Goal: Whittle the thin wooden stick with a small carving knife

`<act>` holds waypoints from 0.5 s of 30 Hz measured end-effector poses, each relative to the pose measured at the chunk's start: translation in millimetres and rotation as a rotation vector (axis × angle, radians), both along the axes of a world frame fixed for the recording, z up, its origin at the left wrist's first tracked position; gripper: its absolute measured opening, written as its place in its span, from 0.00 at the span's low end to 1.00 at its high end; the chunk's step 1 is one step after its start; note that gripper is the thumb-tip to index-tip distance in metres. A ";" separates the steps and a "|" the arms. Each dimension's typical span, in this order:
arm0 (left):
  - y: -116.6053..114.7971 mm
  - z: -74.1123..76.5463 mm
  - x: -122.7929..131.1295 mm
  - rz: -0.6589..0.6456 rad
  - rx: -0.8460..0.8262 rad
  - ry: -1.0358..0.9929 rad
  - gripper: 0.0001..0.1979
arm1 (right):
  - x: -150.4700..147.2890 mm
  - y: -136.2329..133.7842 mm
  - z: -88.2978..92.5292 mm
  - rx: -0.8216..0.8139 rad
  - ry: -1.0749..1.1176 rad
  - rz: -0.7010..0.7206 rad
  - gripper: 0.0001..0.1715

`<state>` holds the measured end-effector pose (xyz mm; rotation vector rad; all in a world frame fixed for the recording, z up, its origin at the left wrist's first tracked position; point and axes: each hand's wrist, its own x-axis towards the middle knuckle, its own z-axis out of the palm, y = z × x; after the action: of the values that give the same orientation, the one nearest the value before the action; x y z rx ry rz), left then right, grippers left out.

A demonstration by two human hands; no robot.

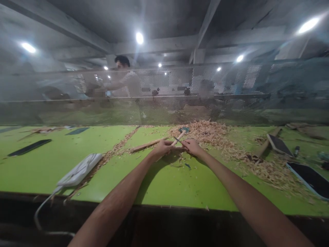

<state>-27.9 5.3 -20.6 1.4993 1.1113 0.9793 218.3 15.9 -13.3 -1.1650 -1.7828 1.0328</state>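
Observation:
At the middle of the green table [113, 178], my left hand [163, 148] is closed round a pale wooden stick [179, 137], which points away from me. My right hand [192, 146] grips a small knife [177, 140], its dark narrow blade lying across the stick. The knife's handle is hidden in the fingers. Just beyond the stick's far end is a dark green scrap [184, 130]. A longer strip of wood [146, 146] rests left of my left hand. Thin shavings and a small dark piece [187, 165] are scattered under my hands.
Wood shavings [205, 132] are heaped behind my hands and trail right. A white power strip [81, 169] with a cord lies left. Phones [312, 180] and a wooden piece [268, 142] are at right. A mesh screen [164, 103] edges the table's back; a person [131, 82] is beyond.

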 end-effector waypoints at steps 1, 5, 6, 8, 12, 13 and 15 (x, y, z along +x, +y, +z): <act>0.5 -0.7 -0.2 0.000 -0.001 0.001 0.14 | 1.1 0.0 0.7 -0.010 -0.014 -0.024 0.38; 1.3 -1.8 -0.6 0.006 0.007 -0.005 0.09 | -2.5 -2.5 1.4 -0.057 -0.074 -0.049 0.33; 1.1 -1.5 -0.5 0.007 0.007 -0.003 0.09 | -4.6 -3.1 1.2 -0.062 -0.079 -0.028 0.33; 0.2 -0.3 -0.1 0.012 0.002 0.006 0.09 | -8.5 -3.5 0.9 -0.070 -0.076 0.002 0.34; -2.3 3.0 1.2 0.035 -0.007 0.015 0.10 | -7.0 -2.9 2.8 -0.068 -0.061 -0.032 0.40; -2.5 3.4 1.3 0.036 -0.013 0.015 0.10 | -4.1 -2.6 3.8 -0.054 -0.057 -0.061 0.40; -2.5 3.7 1.2 0.031 -0.024 0.015 0.11 | 4.0 -1.8 6.0 -0.012 -0.041 -0.127 0.40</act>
<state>-26.7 2.8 -16.9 1.4764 1.1566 0.9742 222.3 14.1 -7.3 -1.2979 -1.7122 0.9517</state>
